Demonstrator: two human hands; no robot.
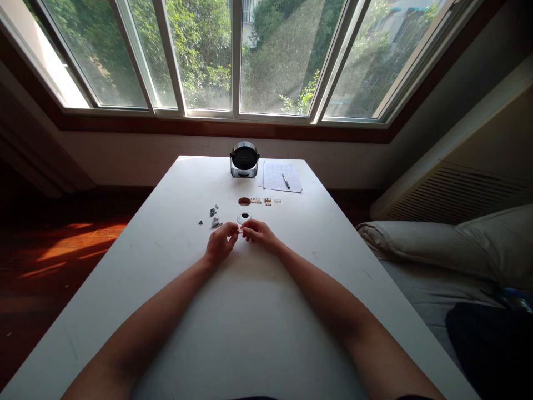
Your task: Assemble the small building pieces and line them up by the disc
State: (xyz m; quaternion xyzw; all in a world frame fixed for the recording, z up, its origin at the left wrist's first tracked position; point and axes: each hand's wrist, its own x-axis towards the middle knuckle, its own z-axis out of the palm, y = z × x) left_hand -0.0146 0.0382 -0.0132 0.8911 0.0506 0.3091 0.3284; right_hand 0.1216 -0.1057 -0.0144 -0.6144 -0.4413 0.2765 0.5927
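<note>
My left hand (222, 242) and my right hand (258, 232) meet over the white table, fingertips pinched together. Between them is a small pale piece (240, 231), too small to name and partly covered by the fingers. Just beyond the fingertips lies a round white-rimmed object (250, 216) with a dark middle. Several small dark grey pieces (215, 223) lie loose beside my left hand, with more dark bits (213, 211) a little farther off. Past the round object, small tan pieces (255, 200) are set in neat rows, with more gold-coloured pieces (267, 200) to their right.
A reddish-brown round spot (244, 201), disc or hole, shows in the white table (258, 311). At the far edge stand a round black device in a silver stand (244, 158) and written paper (277, 179) with a pen (286, 181). A cushioned seat (420, 244) flanks the right.
</note>
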